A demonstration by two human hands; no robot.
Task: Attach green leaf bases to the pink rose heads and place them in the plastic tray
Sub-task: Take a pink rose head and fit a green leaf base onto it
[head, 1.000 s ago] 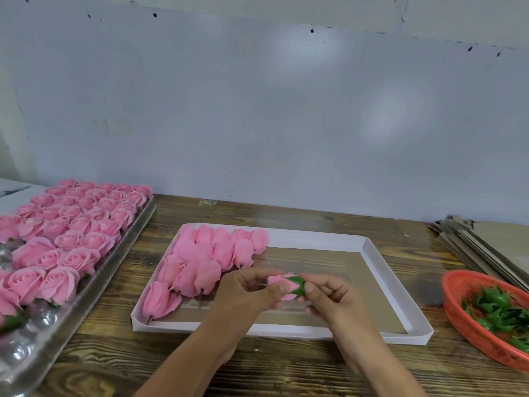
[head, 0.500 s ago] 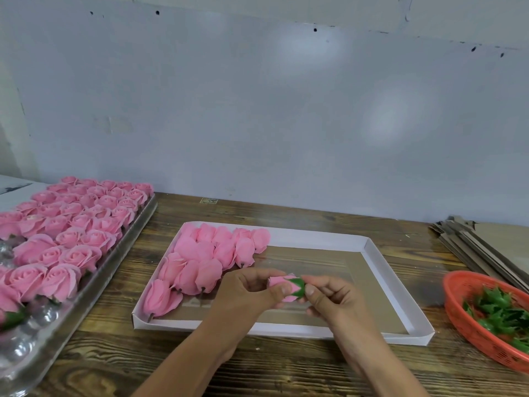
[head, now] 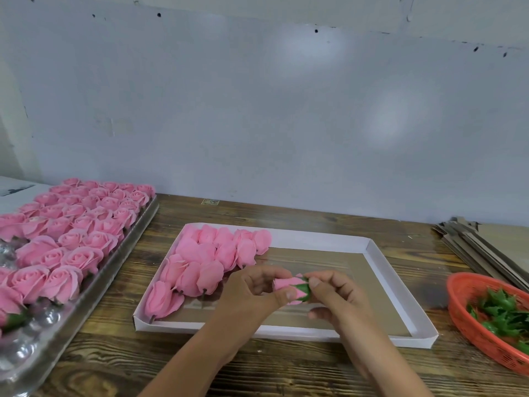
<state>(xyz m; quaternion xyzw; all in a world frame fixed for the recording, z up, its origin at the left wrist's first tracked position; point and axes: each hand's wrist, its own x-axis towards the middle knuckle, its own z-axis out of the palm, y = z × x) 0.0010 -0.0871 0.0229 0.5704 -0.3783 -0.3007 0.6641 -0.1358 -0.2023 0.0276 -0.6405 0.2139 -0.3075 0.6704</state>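
A pink rose head (head: 286,285) is held over the front of the white-rimmed plastic tray (head: 380,270). My left hand (head: 252,293) grips its petals from the left. My right hand (head: 335,296) pinches the green leaf base (head: 304,288) seated on the rose's right end. Several finished pink roses (head: 211,262) lie in rows at the tray's left end. The tray's right half holds nothing.
A clear blister tray (head: 94,285) packed with upright pink roses (head: 71,224) fills the left of the wooden table. An orange basket (head: 469,313) of green leaf bases (head: 503,313) stands at the right edge. Flat cardboard pieces (head: 486,247) are stacked behind it.
Both hands stay together over the tray, still working the same rose. My right fingers have shifted slightly on the green base.
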